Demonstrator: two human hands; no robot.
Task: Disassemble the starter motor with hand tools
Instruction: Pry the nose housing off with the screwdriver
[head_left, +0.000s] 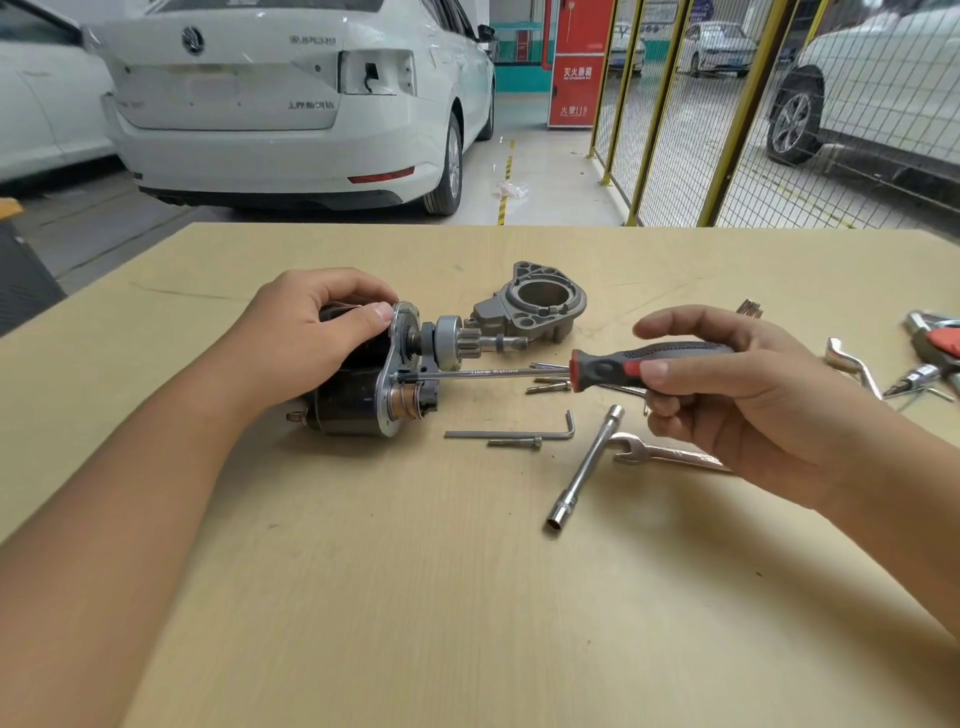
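While the left hand (317, 332) clamps its curled fingers over the starter motor (358, 384) lying mid-table, likely to keep it from turning, the screwdriver (519, 372) reaches level from the right, its tip at a fastener on the motor's metal plate. The right hand (727, 395) pinches the handle between thumb and fingers. Beside it lie the removed housing (535, 306), hex key (519, 432), socket wrench (587, 465) and spanner (660, 451); bare table (415, 597) lies nearer the person.

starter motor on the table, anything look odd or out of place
Nothing looks damaged. The starter motor lies on its side, its nose housing off and sitting apart behind it, which fits the teardown. Loose bolts and tools lie scattered by the screwdriver.
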